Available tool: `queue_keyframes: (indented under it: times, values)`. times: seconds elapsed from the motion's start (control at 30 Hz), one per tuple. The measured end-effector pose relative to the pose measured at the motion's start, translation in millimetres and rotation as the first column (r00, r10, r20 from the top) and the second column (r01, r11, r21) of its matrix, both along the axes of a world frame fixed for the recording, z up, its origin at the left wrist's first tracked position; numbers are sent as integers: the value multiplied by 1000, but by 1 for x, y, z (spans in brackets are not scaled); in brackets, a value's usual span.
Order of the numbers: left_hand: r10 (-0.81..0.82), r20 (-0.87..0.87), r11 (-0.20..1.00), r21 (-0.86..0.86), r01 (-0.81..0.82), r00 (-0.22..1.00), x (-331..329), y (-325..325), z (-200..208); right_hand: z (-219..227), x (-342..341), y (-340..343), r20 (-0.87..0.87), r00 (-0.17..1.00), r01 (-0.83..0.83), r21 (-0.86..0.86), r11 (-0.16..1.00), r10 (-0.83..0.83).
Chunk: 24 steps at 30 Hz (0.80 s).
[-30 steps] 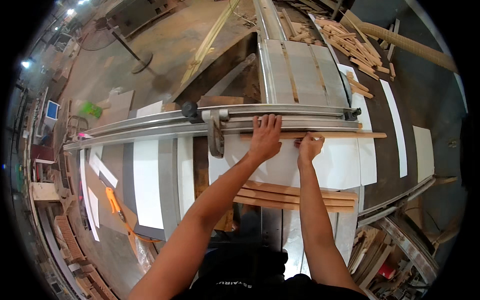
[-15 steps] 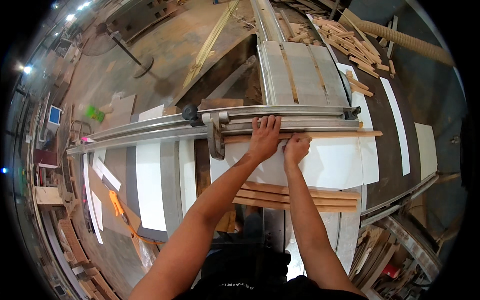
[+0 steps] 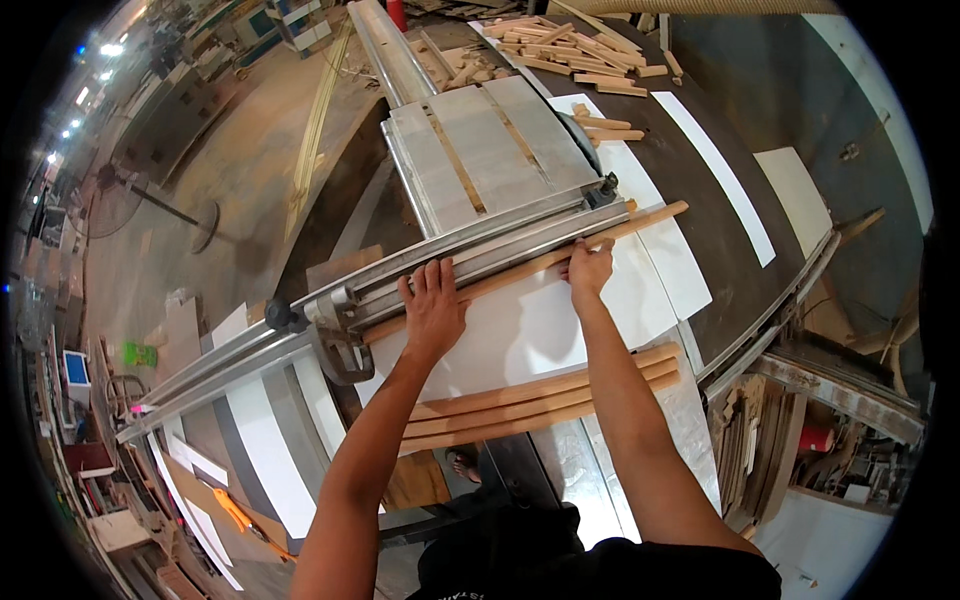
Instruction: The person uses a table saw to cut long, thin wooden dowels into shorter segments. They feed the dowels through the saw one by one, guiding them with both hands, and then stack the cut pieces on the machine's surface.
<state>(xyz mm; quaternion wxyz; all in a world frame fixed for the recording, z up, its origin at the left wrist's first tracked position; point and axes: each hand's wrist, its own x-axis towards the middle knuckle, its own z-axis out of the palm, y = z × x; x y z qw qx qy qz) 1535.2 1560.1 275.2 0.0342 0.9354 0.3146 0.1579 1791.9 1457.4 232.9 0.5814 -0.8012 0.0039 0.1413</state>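
A long, thin wooden strip lies along a metal fence, slanting up to the right across a white sheet. My left hand rests over the strip's left part, fingers stretched onto the fence. Farther right, my right hand pinches the strip, whose right end sticks out past the fence. A metal stop block sits on the fence near the strip's left end. Closer to me, three more wooden strips lie side by side, partly behind my right forearm.
Beyond the fence is a grey sliding table, with a dark curved disc edge at its right. Short cut pieces lie beside it, below a pile of wood pieces. An orange air gun lies at left; a standing fan is behind.
The view has turned, so fence and strip now slant. My left hand has moved left along the strip, toward the stop block, and the hands are farther apart. My right hand still grips the strip.
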Motion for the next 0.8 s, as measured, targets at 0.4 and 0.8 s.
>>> queue_keyframes:
  times: [0.4,0.8]
  values:
    - [-32,-113,993,-113,20,993,72,-7,22,7,-11,2,41,998,-43,-13,999,43]
    - [-11,-20,999,30,11,1000,76,-5,9,8,-10,5,46,998,-46,-3,999,46]
